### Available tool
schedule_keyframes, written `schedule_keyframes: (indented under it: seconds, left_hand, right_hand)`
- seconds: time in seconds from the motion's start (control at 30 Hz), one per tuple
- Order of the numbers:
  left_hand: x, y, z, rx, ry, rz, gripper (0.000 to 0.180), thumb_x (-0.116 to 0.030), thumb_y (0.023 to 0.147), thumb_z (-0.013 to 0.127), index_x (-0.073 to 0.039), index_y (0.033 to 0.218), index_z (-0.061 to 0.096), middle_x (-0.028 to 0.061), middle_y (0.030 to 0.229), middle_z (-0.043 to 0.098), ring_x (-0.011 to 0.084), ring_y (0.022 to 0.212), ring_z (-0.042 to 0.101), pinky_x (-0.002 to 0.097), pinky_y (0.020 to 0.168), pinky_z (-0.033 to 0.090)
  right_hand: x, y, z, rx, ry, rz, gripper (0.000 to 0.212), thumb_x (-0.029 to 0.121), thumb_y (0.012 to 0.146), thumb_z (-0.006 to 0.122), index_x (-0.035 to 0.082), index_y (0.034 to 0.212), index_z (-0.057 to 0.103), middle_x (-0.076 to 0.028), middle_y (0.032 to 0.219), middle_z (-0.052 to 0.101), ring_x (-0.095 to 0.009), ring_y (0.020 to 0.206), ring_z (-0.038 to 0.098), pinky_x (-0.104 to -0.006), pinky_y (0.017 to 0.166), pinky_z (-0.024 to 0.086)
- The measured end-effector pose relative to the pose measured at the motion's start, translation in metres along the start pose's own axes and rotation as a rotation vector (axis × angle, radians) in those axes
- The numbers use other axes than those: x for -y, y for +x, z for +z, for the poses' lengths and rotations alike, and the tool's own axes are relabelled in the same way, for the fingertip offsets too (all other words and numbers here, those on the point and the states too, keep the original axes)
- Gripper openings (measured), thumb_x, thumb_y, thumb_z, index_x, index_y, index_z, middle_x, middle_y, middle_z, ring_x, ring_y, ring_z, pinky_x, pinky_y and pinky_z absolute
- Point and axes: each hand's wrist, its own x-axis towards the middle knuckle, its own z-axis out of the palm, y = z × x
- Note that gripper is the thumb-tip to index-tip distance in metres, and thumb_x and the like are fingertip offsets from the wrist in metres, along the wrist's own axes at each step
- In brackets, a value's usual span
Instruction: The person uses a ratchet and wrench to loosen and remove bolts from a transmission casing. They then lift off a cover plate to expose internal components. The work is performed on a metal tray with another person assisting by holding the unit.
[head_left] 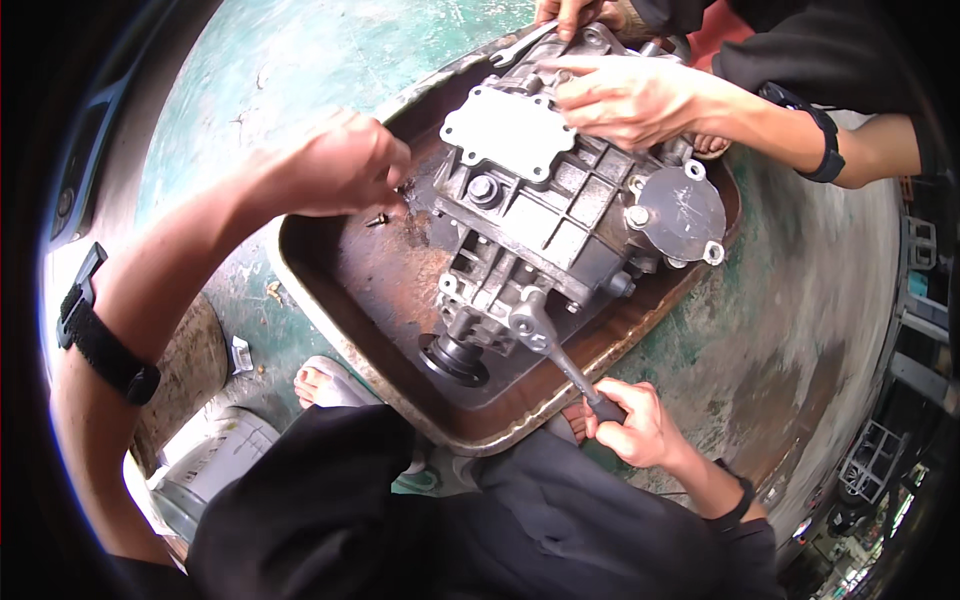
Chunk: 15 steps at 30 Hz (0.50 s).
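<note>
A grey metal gearbox housing (590,225) lies in a rusty metal tray (330,335). My right hand (637,424) is wrapped around the dark grip of a ratchet wrench (568,368). The wrench's head rests against the lower end of the housing. Over the left side of the tray, my left hand (355,165) has its fingers curled downward; whatever is between them is hidden. Just below those fingers sits a small bolt (378,220). A flat cover plate (508,132) lies on the housing, and a round cover (682,213) is at its right.
Across the tray a co-worker's hand (630,100) touches the housing, while their other hand (572,14) is by an open-end wrench (518,46). Beside my left leg is a pale plastic container (215,455). My foot (325,382) is close to the tray's edge.
</note>
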Motion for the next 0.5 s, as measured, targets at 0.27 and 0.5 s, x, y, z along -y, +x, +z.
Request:
schedule_keyframes:
  seconds: [0.27, 0.5]
  left_hand:
    - [0.025, 0.027, 0.034, -0.374, -0.416, 0.023, 0.081, -0.023, 0.074, 0.078, -0.013, 0.141, 0.034, 0.0165, 0.131, 0.052, 0.0331, 0.105, 0.057, 0.0449, 0.094, 0.046]
    - [0.013, 0.046, 0.028, -0.485, 0.087, 0.334, 0.035, -0.023, 0.076, 0.075, -0.013, 0.108, 0.065, 0.0083, 0.097, 0.059, 0.0237, 0.091, 0.061, 0.0354, 0.076, 0.051]
  right_hand:
    - [0.011, 0.009, 0.002, 0.499, -0.408, 0.157, 0.022, 0.018, 0.068, 0.059, 0.004, 0.085, 0.058, -0.020, 0.070, 0.062, -0.039, 0.070, 0.063, -0.0462, 0.066, 0.051]
    - [0.003, 0.016, 0.009, 0.638, -0.486, 0.073, 0.024, 0.019, 0.068, 0.057, 0.002, 0.085, 0.055, -0.018, 0.070, 0.063, -0.038, 0.069, 0.063, -0.0482, 0.066, 0.051]
